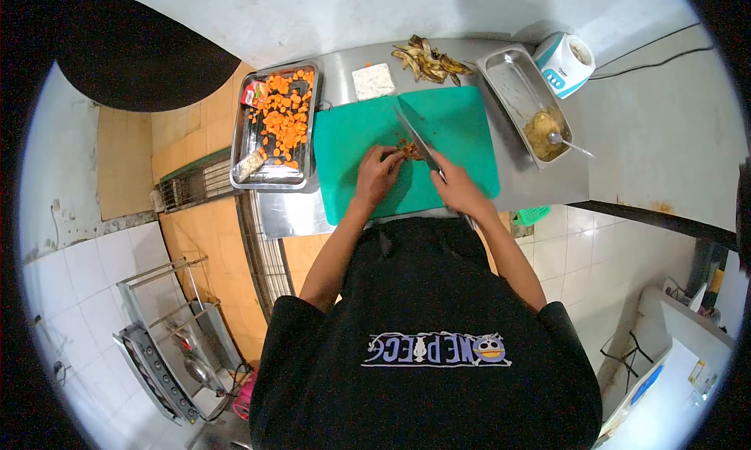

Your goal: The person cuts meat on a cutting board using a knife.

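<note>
A kitchen knife (pixel 418 137) is in my right hand (pixel 460 192), its fingers closed round the handle. The blade points up and to the left over a green cutting board (pixel 356 133). Small chopped reddish-brown bits (pixel 410 149) lie on the board, just left of the blade. My left hand (pixel 379 174) rests at these bits with its fingers curled and pressed together. Whatever is between its fingertips is too small to make out.
On the left stands a metal tray (pixel 314 82) of sliced carrots (pixel 285 121) and packets. A white speckled block (pixel 373 82) and brownish peels (pixel 430 61) lie behind the board. At right are a metal pan (pixel 512 70) with yellowish mash and spoon, and a white-and-teal appliance (pixel 562 66).
</note>
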`<act>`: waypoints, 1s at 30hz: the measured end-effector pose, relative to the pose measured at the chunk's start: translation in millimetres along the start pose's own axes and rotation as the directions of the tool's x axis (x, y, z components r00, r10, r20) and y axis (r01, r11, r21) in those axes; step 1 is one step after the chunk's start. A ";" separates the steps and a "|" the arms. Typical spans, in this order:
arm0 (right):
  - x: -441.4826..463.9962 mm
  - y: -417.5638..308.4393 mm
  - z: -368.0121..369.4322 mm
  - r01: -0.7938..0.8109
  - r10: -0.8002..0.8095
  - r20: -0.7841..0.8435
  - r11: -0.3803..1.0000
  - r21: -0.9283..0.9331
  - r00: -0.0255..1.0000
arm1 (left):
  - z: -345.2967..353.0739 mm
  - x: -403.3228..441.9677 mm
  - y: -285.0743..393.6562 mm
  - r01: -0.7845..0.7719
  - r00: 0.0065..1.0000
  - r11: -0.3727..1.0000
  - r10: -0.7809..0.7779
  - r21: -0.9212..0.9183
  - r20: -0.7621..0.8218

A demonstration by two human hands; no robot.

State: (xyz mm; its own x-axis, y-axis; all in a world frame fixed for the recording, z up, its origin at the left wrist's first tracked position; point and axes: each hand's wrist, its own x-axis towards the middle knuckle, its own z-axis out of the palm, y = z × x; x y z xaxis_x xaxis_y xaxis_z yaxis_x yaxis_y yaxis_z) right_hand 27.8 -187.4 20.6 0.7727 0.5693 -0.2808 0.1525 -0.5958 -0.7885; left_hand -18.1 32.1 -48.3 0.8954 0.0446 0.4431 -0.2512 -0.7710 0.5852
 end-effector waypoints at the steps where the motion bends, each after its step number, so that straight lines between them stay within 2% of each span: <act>1: -4.6 5.4 7.8 0.045 -0.047 -0.051 0.998 -0.051 0.998 | 0.2 0.0 0.8 0.007 1.000 1.000 -0.007 0.002 -0.003; 3: -16.4 8.2 14.2 0.081 -0.091 -0.096 0.991 -0.102 0.991 | 1.3 -1.5 3.8 0.018 1.000 1.000 -0.018 0.001 -0.002; 5: -24.9 -7.3 11.7 -0.015 0.018 0.005 0.951 -0.308 1.000 | 0.1 -1.2 7.3 0.058 0.998 0.998 -0.058 -0.020 0.002; 8: -27.5 3.1 25.6 -0.014 0.009 -0.016 0.920 -0.393 1.000 | -2.0 -1.2 7.8 0.063 0.998 0.997 -0.062 -0.036 0.020; 15: -29.5 7.6 23.7 -0.020 0.021 -0.003 0.875 -0.484 1.000 | 0.6 -4.4 0.5 0.051 0.998 0.999 -0.051 -0.005 0.049; 18: -34.2 9.2 21.0 0.024 -0.009 0.032 0.857 -0.514 0.999 | -1.4 -4.7 2.5 0.057 0.997 0.998 -0.056 -0.029 0.048; 23: -28.2 21.5 26.1 0.030 -0.018 0.028 0.848 -0.530 0.999 | -5.7 1.5 3.6 -0.012 1.000 0.999 0.011 -0.030 -0.008; 27: -16.4 21.7 23.9 0.061 -0.057 0.025 0.829 -0.556 0.998 | 3.6 -0.9 -4.1 -0.017 1.000 0.999 0.017 0.041 -0.011; 30: -6.4 13.8 25.8 0.040 -0.012 0.050 0.800 -0.598 0.999 | 2.6 -3.9 3.1 -0.001 1.000 1.000 0.000 -0.030 -0.030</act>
State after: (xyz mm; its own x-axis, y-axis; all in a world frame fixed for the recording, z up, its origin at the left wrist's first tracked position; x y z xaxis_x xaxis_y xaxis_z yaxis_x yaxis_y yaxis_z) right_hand 9.1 -184.7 -2.6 0.7391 0.6040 -0.2982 0.5211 -0.7932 -0.3150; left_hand -21.4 27.9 -50.0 0.8840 0.0638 0.4630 -0.2626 -0.7517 0.6049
